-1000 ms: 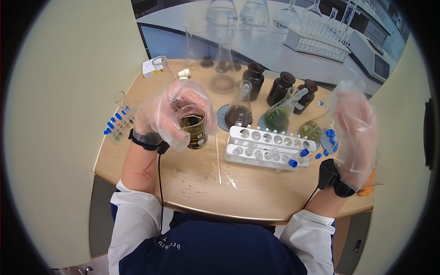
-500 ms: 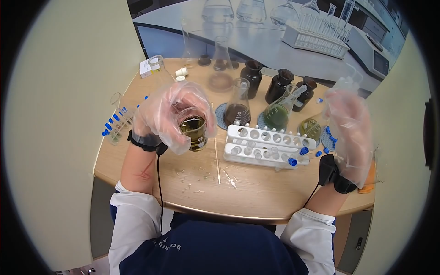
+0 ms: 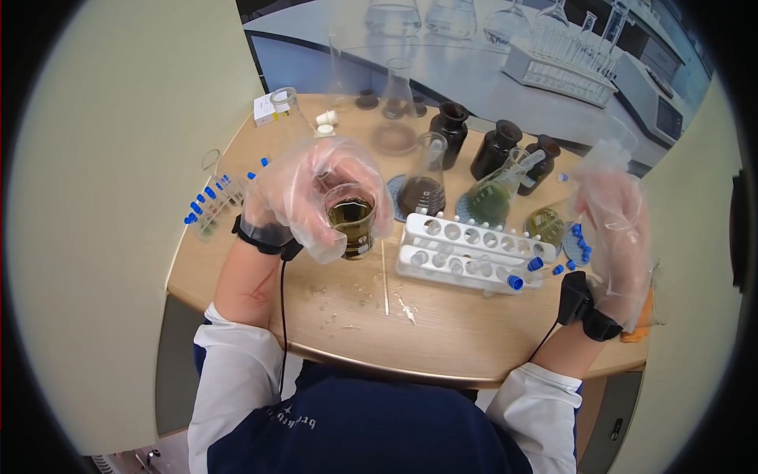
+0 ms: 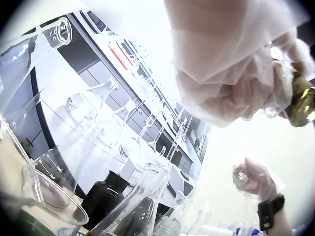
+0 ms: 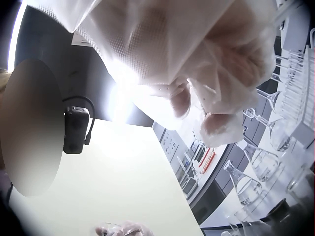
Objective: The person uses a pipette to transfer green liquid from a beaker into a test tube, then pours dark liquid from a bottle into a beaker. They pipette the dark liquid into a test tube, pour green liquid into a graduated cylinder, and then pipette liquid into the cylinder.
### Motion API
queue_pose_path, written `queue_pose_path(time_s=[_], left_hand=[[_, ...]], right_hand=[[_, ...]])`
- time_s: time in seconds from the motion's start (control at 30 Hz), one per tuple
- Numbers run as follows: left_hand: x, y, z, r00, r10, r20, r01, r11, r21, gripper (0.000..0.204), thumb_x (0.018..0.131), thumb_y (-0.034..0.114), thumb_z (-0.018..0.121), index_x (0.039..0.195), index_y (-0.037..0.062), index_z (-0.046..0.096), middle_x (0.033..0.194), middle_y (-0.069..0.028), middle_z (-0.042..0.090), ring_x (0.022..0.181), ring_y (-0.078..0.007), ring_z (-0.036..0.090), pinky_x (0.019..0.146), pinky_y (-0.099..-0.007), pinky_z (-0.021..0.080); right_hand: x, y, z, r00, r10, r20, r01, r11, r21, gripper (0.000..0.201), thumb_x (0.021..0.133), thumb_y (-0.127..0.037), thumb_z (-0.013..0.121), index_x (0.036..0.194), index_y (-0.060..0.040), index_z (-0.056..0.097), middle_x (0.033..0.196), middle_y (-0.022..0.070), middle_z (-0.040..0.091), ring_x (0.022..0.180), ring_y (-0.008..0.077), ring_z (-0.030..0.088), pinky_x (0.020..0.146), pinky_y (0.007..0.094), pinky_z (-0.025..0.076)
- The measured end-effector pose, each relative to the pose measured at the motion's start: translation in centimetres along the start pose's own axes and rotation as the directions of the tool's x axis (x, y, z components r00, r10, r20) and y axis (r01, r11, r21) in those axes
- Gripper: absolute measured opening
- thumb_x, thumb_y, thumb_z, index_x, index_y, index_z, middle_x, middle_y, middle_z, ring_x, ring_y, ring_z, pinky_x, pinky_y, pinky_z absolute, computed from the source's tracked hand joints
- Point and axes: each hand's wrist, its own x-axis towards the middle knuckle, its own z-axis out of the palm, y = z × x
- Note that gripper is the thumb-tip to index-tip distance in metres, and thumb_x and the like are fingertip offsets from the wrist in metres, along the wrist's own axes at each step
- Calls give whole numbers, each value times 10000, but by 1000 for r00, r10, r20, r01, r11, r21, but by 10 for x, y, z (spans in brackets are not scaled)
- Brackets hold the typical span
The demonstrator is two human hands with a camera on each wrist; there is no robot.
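Observation:
My gloved left hand (image 3: pixel 316 189) grips a small glass beaker (image 3: pixel 357 239) of dark yellow-green liquid, its fingers and thumb curled round the sides. The beaker is upright over the left-middle part of the table. In the left wrist view, part of the beaker (image 4: pixel 301 105) shows at the right edge beside the hand. My gloved right hand (image 3: pixel 616 225) is raised at the right of the table, away from the beaker. Its fingers (image 5: pixel 221 129) bend loosely with a gap to the thumb, and no object shows between them. Loose glove plastic sticks out beyond the fingertips.
A white rack (image 3: pixel 474 257) with clear tubes stands mid-table, dark bottles (image 3: pixel 496 154) behind it. Flasks of brown (image 3: pixel 421 193) and green liquid (image 3: pixel 488 204) stand between. Blue-capped tubes (image 3: pixel 213 201) stand at left. A glass rod (image 3: pixel 385 284) lies beside wet drops (image 3: pixel 407 310).
The head view has swung slightly, so the whole scene sits a little further right. My left hand keeps its hold on the beaker; the right hand stays raised with only a small shift.

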Motion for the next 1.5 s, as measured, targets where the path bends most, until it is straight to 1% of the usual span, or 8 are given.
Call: queue_pose_path(time_s=[0.37, 0.67, 0.77, 0.9, 0.93, 1.1, 1.2, 1.5], left_hand=[[1, -6, -3, 985, 164, 62, -154, 979, -136, 560, 557, 490, 829, 795, 4, 687, 706, -84, 646, 582, -173, 563, 506, -268, 386], [0, -8, 0, 973, 229, 8, -227, 968, -110, 561, 566, 475, 825, 818, -6, 687, 701, -83, 643, 574, -182, 564, 496, -272, 385], [0, -6, -11, 963, 182, 200, -148, 974, -173, 506, 540, 240, 847, 919, -41, 664, 901, -120, 667, 810, -186, 632, 715, -254, 490], [5, 6, -1, 988, 13, 153, -22, 998, 54, 440, 589, 239, 817, 929, -2, 675, 825, -55, 651, 720, -113, 572, 613, -215, 425], [8, 3, 7, 999, 23, 46, -27, 996, 85, 446, 471, 191, 822, 870, 36, 701, 781, -35, 674, 572, -56, 519, 486, -194, 355], [17, 10, 18, 993, -121, -10, 119, 956, 267, 415, 500, 96, 808, 890, 24, 687, 763, -4, 657, 605, -53, 490, 516, -192, 347], [15, -1, 20, 992, -119, -37, 125, 945, 301, 338, 610, 230, 784, 903, 95, 683, 642, 34, 464, 601, -96, 406, 541, -253, 310], [18, 12, 26, 978, -203, -52, 208, 915, 346, 335, 602, 218, 792, 896, 99, 683, 642, 32, 457, 601, -92, 399, 539, -253, 318]], right_hand=[[-3, -7, 0, 999, 35, 19, -33, 995, -95, 270, 821, -165, 616, 1054, -30, 602, 964, 42, 608, 841, 109, 537, 744, 236, 442], [4, 1, -9, 994, 10, 109, 0, 995, -95, 219, 831, -158, 603, 997, -16, 620, 897, 8, 599, 801, 78, 516, 701, 218, 413], [7, 13, -7, 998, -55, 43, 55, 998, -11, 194, 844, -140, 583, 988, -16, 622, 895, 0, 593, 788, 67, 503, 701, 208, 399], [9, 16, -3, 981, -173, -85, 166, 983, -77, 168, 849, -100, 586, 984, -8, 624, 868, 0, 591, 786, 62, 500, 704, 217, 407], [14, 20, -4, 984, -158, -80, 150, 984, -100, 168, 847, -100, 591, 981, -5, 626, 864, 5, 595, 782, 68, 505, 699, 222, 410], [28, 37, -16, 981, -163, -104, 132, 958, -256, 167, 832, -91, 613, 965, 8, 631, 831, 32, 608, 751, 94, 526, 668, 241, 423], [27, 25, -15, 983, -170, -63, 87, 751, -655, 185, 810, -77, 626, 968, 18, 623, 809, 41, 606, 738, 100, 528, 657, 250, 427], [8, 19, 8, 991, -126, 42, 132, 915, -381, 164, 742, -85, 685, 862, 13, 632, 749, 70, 600, 705, 107, 547, 647, 258, 449]])
